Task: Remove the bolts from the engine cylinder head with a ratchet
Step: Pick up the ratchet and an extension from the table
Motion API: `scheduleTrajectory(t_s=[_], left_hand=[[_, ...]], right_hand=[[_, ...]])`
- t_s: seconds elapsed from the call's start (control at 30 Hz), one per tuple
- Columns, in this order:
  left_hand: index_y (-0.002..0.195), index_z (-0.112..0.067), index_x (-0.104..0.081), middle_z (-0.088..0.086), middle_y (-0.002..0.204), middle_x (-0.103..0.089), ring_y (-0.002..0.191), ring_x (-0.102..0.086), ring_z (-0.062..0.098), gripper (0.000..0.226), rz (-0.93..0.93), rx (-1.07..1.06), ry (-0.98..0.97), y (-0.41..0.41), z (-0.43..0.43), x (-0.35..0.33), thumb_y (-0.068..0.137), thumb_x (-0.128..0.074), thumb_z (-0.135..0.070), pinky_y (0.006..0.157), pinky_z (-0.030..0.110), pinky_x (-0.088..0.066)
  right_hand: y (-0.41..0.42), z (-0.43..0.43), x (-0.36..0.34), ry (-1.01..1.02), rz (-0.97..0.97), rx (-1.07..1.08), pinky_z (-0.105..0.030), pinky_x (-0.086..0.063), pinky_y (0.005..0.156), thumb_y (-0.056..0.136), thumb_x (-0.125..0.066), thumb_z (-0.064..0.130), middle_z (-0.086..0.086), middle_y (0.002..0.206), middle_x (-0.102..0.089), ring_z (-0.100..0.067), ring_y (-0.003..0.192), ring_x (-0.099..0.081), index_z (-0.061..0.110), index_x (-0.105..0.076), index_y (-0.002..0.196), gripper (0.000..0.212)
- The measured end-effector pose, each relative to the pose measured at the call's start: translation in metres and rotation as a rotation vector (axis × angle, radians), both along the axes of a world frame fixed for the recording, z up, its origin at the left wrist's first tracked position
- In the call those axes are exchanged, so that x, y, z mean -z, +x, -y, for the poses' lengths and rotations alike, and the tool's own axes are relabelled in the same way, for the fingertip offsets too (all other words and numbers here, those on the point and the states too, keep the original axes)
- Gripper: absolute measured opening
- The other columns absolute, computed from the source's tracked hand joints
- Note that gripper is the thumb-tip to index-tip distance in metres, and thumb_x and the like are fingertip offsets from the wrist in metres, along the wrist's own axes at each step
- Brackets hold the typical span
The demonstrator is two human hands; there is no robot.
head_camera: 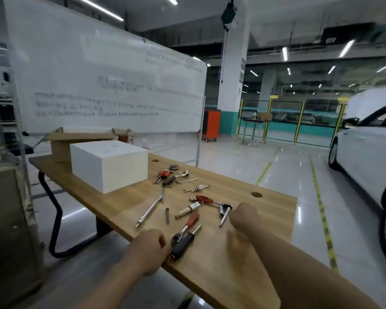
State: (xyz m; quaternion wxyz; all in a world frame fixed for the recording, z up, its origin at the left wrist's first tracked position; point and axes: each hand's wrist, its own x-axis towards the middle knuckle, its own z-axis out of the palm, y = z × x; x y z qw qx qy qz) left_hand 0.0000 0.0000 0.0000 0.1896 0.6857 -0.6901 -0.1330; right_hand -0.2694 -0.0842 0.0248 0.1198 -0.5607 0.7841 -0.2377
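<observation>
Ratchet point(186, 228) loose on workbench point(232, 268), white box point(109, 166) closed, contents hidden

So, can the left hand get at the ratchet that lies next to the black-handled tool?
Probably yes. The left hand is at the table edge just beside the ratchet, with nothing between them. The black-handled tool lies close alongside but leaves the red handle uncovered.
</observation>
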Motion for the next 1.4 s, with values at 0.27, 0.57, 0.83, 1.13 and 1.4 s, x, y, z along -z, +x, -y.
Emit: scheduleTrajectory(t_s=[0.27,0.57,0.83,1.13,1.4], left_hand=[[0.089,-0.026,-0.068,-0.006,0.103,-0.066,0.089,-0.06,0.014,0.023,-0.021,0.015,0.104,-0.024,0.061,-0.013,0.087,-0.065,-0.048,0.068,0.026,-0.043],[0.086,-0.026,-0.07,-0.001,0.103,-0.07,0.094,-0.065,0.016,0.008,-0.024,0.109,0.027,-0.037,0.083,-0.021,0.093,-0.066,-0.025,0.085,0.033,-0.056],[0.088,-0.029,-0.065,0.002,0.109,-0.066,0.085,-0.067,0.024,0.015,-0.048,0.002,-0.151,-0.044,0.111,-0.043,0.093,-0.057,-0.017,0.076,0.035,-0.057],[0.119,-0.016,-0.071,0.008,0.122,-0.066,0.104,-0.06,0.018,0.046,0.183,0.118,0.123,0.0,0.149,-0.053,0.092,-0.044,0.009,0.085,0.024,-0.047],[0.156,-0.037,-0.029,-0.006,0.164,-0.023,0.144,-0.037,0.023,0.087,0.549,0.433,0.051,-0.056,0.202,-0.039,0.088,-0.055,0.01,0.105,0.04,-0.047]], right_hand=[[0.009,0.06,-0.006,0.068,0.071,-0.012,-0.025,-0.043,0.058,0.076,-0.065,0.011,-0.007,0.09,-0.063,-0.028,0.08,-0.061,0.015,-0.053,0.074,0.013],[0.006,0.086,-0.005,0.138,0.163,-0.024,-0.028,-0.038,0.052,0.09,-0.058,0.009,-0.005,0.078,-0.057,-0.027,0.083,-0.06,0.012,-0.049,0.067,0.026],[-0.005,0.077,0.002,-0.161,0.984,-0.022,-0.026,-0.056,0.059,0.099,-0.053,-0.001,-0.019,0.088,-0.061,-0.024,0.068,-0.067,-0.002,-0.06,0.093,0.009],[0.016,0.063,0.032,-0.397,1.451,-0.026,-0.024,-0.039,0.045,0.103,-0.052,0.006,-0.012,0.089,-0.063,-0.017,0.054,-0.05,0.003,-0.06,0.111,0.011],[0.024,0.056,0.035,-0.392,1.442,-0.065,-0.021,-0.041,0.04,0.103,-0.052,0.004,-0.011,0.094,-0.068,-0.014,0.05,-0.052,0.007,-0.06,0.106,0.01]])
